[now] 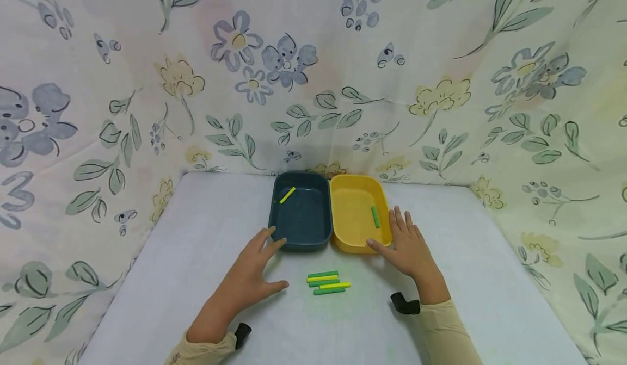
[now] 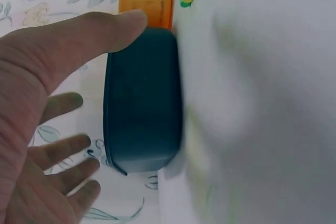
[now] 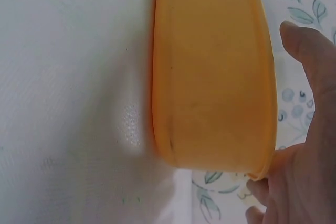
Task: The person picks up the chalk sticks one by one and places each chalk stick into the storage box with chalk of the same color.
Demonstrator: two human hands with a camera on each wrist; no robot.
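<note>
A dark blue tub (image 1: pixel 306 215) stands beside a yellow tub (image 1: pixel 351 212), side by side against the back of the table. One yellow stick (image 1: pixel 287 195), like chalk, lies in the blue tub; a green stick (image 1: pixel 375 217) lies in the yellow one. My left hand (image 1: pixel 245 280) has its fingers spread at the blue tub's front left corner, holding nothing. Fingers extended, my right hand (image 1: pixel 410 248) is at the yellow tub's right front corner, the thumb over its front rim. Between the hands several green and yellow sticks (image 1: pixel 329 283) lie in a loose row.
A white cloth covers the table (image 1: pixel 225 207). Floral fabric (image 1: pixel 313 82) hangs behind and at both sides, close to the tubs' back edges. Faint green smudges mark the cloth near the sticks. Black straps (image 1: pixel 405 303) stick out at both wrists.
</note>
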